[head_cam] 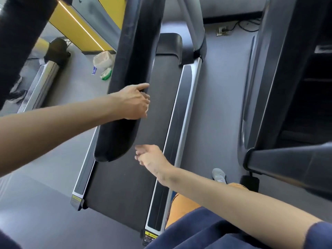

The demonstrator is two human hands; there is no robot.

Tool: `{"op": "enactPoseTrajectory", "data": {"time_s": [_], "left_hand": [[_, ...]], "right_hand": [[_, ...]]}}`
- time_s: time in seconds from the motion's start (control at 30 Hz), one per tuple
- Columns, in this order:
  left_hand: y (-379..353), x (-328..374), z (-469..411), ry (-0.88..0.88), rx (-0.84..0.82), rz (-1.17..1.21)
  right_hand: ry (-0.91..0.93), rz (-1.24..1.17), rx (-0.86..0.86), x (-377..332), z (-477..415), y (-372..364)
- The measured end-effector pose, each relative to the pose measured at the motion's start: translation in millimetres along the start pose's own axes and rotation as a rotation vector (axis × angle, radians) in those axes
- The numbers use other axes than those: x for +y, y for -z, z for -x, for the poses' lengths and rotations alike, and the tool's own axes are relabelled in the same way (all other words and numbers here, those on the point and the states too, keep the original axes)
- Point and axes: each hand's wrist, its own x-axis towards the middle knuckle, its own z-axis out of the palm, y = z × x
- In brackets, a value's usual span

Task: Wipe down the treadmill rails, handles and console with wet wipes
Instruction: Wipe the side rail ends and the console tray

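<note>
Head view: the left hand lies across the treadmill's handrail, a fat, glossy black bar with a rounded end, with one finger straight and the rest bent over its inner edge, gripping it. The right hand hangs loose and holds nothing, just above the dark grey belt between the silver side rails. The green-and-white wet wipes pack sits on the grey floor left of the treadmill.
</note>
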Motion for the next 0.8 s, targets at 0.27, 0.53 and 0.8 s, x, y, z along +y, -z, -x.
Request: {"op": "enactPoseTrajectory", "data": {"time_s": [0.27,0.53,0.8], "left_hand": [[5,31,17,-0.101,-0.001,0.035],[-14,70,71,-0.149,0.141,0.146],[-45,88,113,-0.190,0.328,0.256]], "right_hand": [[0.065,-0.176,0.258,4,-3,-10],[0.228,-0.197,0.375,5,23,-49],[0.343,-0.167,0.468,6,41,-79]]}}
